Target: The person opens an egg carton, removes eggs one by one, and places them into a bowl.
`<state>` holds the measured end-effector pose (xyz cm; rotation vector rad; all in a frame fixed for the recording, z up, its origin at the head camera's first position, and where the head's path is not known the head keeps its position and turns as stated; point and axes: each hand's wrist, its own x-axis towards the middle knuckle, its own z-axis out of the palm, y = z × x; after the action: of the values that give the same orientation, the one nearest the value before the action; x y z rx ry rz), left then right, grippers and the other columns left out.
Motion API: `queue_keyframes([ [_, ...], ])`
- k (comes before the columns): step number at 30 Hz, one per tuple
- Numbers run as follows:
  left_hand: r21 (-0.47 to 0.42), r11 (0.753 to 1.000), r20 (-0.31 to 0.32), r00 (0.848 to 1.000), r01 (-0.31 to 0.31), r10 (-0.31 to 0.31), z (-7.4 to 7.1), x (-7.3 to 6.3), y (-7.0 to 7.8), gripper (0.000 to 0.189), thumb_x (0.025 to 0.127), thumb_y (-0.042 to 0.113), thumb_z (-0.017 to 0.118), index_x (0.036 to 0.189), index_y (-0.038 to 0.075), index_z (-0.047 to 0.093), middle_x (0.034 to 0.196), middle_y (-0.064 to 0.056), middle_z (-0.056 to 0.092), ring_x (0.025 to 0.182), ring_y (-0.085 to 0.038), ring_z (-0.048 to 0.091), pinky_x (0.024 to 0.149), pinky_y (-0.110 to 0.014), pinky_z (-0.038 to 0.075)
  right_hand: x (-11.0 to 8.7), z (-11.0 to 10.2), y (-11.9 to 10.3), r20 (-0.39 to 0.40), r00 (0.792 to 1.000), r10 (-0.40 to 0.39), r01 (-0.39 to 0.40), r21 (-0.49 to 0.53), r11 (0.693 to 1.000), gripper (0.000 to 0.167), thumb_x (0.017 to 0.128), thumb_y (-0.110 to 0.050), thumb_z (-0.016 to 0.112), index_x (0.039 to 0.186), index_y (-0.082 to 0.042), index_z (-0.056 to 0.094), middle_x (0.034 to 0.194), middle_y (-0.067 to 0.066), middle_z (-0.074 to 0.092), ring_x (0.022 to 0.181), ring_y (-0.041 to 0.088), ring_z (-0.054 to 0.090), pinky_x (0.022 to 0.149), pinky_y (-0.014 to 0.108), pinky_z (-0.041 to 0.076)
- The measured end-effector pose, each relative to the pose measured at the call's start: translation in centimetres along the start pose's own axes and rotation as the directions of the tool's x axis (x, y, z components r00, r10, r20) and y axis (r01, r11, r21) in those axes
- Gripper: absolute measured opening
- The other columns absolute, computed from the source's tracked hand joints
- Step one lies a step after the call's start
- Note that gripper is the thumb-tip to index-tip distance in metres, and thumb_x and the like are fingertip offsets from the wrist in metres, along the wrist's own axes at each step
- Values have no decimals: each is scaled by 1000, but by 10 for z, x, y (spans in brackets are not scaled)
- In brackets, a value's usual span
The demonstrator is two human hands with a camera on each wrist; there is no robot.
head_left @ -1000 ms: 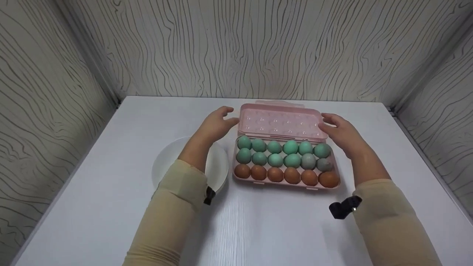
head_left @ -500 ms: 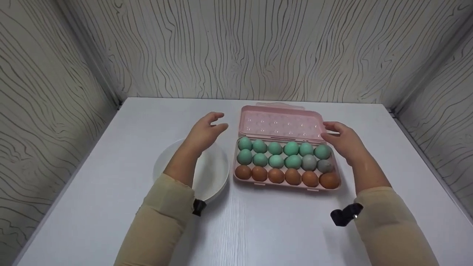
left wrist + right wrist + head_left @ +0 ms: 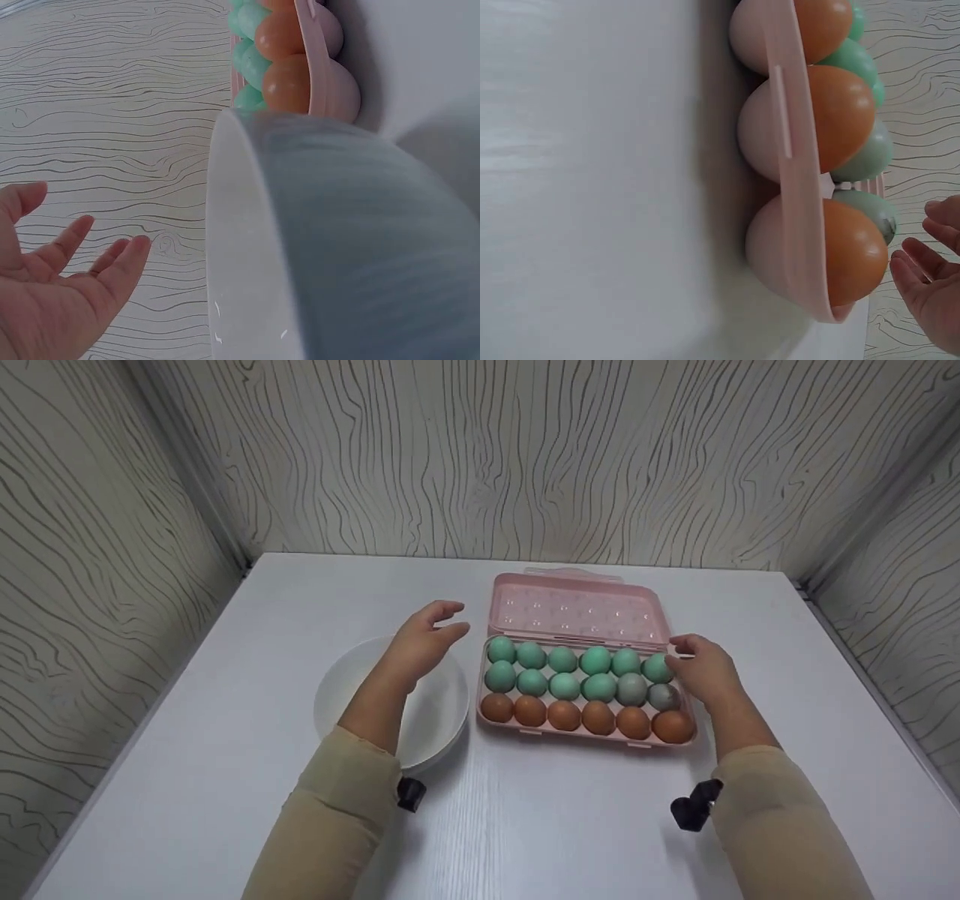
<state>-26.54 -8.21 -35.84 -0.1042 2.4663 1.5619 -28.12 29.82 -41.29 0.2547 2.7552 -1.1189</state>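
Note:
A pink egg carton (image 3: pixel 577 643) lies open in the head view, its lid (image 3: pixel 577 607) folded back toward the far wall. Two rows of green and greyish eggs (image 3: pixel 565 686) fill its back and middle, and brown eggs (image 3: pixel 598 718) its front row. At the carton's right back corner is my right hand (image 3: pixel 709 671), thumb and fingertips right by the last green egg (image 3: pixel 658 668). My left hand (image 3: pixel 420 645) hovers over the white bowl (image 3: pixel 442 720), fingers relaxed and apart, holding nothing. In the left wrist view its palm (image 3: pixel 67 300) shows beside the bowl's rim.
Under everything is a white table (image 3: pixel 495 825). The bowl stands just left of the carton. Wood-grain patterned panels (image 3: pixel 480 457) rise behind the table and along both sides.
My right hand has moved down from the lid's right edge to the carton's back right corner. My left hand has drawn back from the lid's left side toward the bowl.

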Motion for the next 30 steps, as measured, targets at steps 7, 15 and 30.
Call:
queue_keyframes([
  [7, 1, 1000, 0, 1000, 14, -14, 4, 2, -2, 37, 89, 38, 53, 125, 30, 49, 139, 3, 40, 125, -21, 40, 98, -47, 37, 4, 6, 4, 42, 999, 1, 2, -58, 998, 49, 94, -19, 47, 136, 2, 34, 135, 27, 37, 125, 42, 34, 100, 51, 32],
  [15, 12, 1000, -3, 1000, 4, -4, 7, 3, -7, 37, 89, 38, 54, 125, 30, 50, 138, 3, 41, 124, -21, 41, 98, -48, 37, 10, 14, 4, 20, 999, -34, 37, -142, 989, 46, 91, -16, 52, 132, 1, 41, 123, 26, 40, 115, 41, 40, 98, 53, 33],
  [30, 16, 1000, -9, 1000, 11, -11, 15, 7, -10, 36, 88, 36, 55, 124, 30, 51, 137, 3, 42, 123, -20, 43, 96, -45, 40, 16, 26, -4, 62, 993, -100, 115, -330, 937, 35, 92, -9, 44, 125, 0, 46, 121, 23, 41, 108, 40, 43, 95, 59, 31],
])
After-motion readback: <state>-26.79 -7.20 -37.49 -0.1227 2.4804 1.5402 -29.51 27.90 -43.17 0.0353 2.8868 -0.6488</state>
